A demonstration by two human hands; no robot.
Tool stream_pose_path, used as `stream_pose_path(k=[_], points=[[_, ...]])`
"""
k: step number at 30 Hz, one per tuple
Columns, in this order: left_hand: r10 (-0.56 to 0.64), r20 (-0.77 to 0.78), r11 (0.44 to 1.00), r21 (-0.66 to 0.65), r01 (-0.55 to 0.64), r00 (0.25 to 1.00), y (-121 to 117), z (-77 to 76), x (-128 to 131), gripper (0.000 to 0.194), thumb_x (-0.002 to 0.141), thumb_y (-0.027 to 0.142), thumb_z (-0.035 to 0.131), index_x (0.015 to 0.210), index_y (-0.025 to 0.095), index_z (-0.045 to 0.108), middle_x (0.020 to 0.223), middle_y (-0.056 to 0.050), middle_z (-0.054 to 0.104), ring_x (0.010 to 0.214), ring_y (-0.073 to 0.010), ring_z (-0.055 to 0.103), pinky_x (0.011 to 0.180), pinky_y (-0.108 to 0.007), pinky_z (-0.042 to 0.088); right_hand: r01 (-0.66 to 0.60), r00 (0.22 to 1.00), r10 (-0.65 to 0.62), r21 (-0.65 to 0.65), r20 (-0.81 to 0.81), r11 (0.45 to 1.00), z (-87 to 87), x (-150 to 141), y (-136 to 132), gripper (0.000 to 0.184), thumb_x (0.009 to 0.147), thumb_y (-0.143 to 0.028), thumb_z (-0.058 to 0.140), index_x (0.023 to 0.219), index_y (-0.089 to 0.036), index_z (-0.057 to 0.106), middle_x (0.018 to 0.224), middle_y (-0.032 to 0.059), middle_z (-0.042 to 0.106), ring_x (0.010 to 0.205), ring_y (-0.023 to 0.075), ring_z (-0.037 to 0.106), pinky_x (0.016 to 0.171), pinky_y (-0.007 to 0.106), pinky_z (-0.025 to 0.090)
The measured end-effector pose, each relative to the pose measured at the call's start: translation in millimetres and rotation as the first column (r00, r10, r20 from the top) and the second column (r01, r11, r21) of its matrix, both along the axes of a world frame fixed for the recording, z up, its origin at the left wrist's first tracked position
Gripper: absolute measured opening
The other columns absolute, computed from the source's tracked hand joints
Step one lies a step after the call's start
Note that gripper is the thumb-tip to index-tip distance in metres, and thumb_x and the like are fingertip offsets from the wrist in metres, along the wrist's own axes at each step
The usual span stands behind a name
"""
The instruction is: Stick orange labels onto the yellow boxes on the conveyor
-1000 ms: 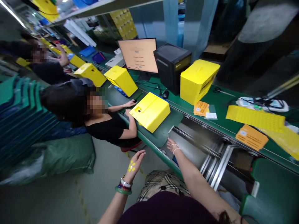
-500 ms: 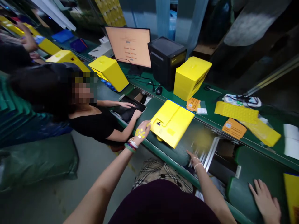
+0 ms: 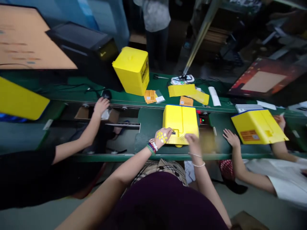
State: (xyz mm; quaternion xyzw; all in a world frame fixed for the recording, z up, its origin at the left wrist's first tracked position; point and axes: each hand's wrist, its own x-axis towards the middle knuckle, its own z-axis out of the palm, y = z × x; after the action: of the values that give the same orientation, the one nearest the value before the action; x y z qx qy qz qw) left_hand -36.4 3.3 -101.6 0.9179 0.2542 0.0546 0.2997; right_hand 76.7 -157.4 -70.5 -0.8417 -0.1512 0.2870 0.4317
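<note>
A yellow plastic box point(image 3: 189, 118) with a blue rear edge, a small port and a cluster of round holes lies on a green pad before me. My left hand point(image 3: 163, 135), with yellow and white oval stickers on its back, grips the box's near left corner. Bent at the near right corner is my right hand point(image 3: 193, 143); its fingers are blurred, and whether they touch the box is unclear. A smeared yellowish patch point(image 3: 208, 142) shows beside it, too blurred to name.
Behind stand another yellow box point(image 3: 134, 70), orange cards point(image 3: 150, 96) and yellow sheets point(image 3: 182, 90). At left, a co-worker's hand point(image 3: 102, 105) is on a mouse. A co-worker at right has a hand point(image 3: 231, 138) beside a further yellow box point(image 3: 259, 127). A monitor point(image 3: 28, 38) is at far left.
The view has swung right. My right hand has come from the pad's right end to the box's near right corner; my left hand stays on the box. The left co-worker's hand has reached the mouse.
</note>
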Motion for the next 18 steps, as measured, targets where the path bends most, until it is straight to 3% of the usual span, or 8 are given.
stream_pose_path(k=[2,4,7,11,15,18], points=[[-0.028,-0.018,0.999,-0.035,0.027,0.999,-9,0.1,18,0.034,0.098,0.035,0.035,0.102,0.021,0.067,0.087,-0.007,0.070,0.084,-0.0193,0.063,0.073,-0.027,0.046,-0.045,0.998,0.052,0.164,-0.043,0.985,-12.7,-31,10,0.035,0.075,-0.052,0.065,0.086,-0.019,0.070,0.093,0.0074,0.072,0.091,0.0226,0.064,0.084,0.038,0.052],[-0.051,-0.032,0.996,-0.073,0.048,0.998,-17,0.6,33,0.033,0.098,0.035,0.037,0.101,0.022,0.067,0.086,-0.007,0.070,0.083,-0.0195,0.063,0.071,-0.027,0.045,-0.016,0.998,0.032,0.275,-0.054,0.961,-22.3,-49,14,0.030,0.074,-0.045,0.069,0.087,-0.018,0.068,0.087,0.0055,0.070,0.082,0.0189,0.064,0.080,0.035,0.053],[-0.065,-0.034,0.992,-0.108,0.061,0.997,-25,0.9,46,0.030,0.097,0.034,0.039,0.101,0.022,0.066,0.085,-0.007,0.070,0.083,-0.0197,0.062,0.071,-0.027,0.045,0.079,0.996,-0.064,0.302,-0.060,0.950,-26.7,-53,12,0.028,0.074,-0.040,0.070,0.089,-0.017,0.066,0.087,0.0056,0.069,0.079,0.0174,0.063,0.078,0.033,0.053],[-0.056,-0.014,0.989,-0.141,0.053,0.998,-30,-2.0,55,0.028,0.096,0.031,0.041,0.102,0.022,0.066,0.087,-0.007,0.070,0.087,-0.0200,0.062,0.075,-0.027,0.046,0.139,0.984,-0.098,0.309,-0.147,0.941,-18.6,-50,8,0.026,0.070,-0.041,0.073,0.079,-0.018,0.065,0.079,0.0030,0.069,0.075,0.0162,0.061,0.077,0.032,0.051],[-0.036,0.010,0.982,-0.187,0.037,0.999,-26,-5.4,58,0.029,0.096,0.030,0.039,0.104,0.021,0.066,0.092,-0.008,0.071,0.090,-0.0207,0.064,0.080,-0.029,0.047,0.134,0.968,-0.044,0.365,-0.245,0.921,-4.6,-51,8,0.025,0.069,-0.039,0.074,0.071,-0.018,0.063,0.068,-0.0010,0.064,0.067,0.0133,0.055,0.070,0.028,0.046],[-0.005,0.091,0.929,-0.368,0.039,0.996,-17,-2.2,51,0.029,0.095,0.028,0.040,0.101,0.019,0.067,0.096,-0.005,0.072,0.089,-0.0177,0.064,0.081,-0.026,0.048,0.127,0.979,-0.059,0.356,-0.196,0.926,4.9,-40,4,0.023,0.071,-0.039,0.072,0.073,-0.018,0.064,0.069,-0.0010,0.063,0.067,0.0131,0.053,0.069,0.027,0.045]])
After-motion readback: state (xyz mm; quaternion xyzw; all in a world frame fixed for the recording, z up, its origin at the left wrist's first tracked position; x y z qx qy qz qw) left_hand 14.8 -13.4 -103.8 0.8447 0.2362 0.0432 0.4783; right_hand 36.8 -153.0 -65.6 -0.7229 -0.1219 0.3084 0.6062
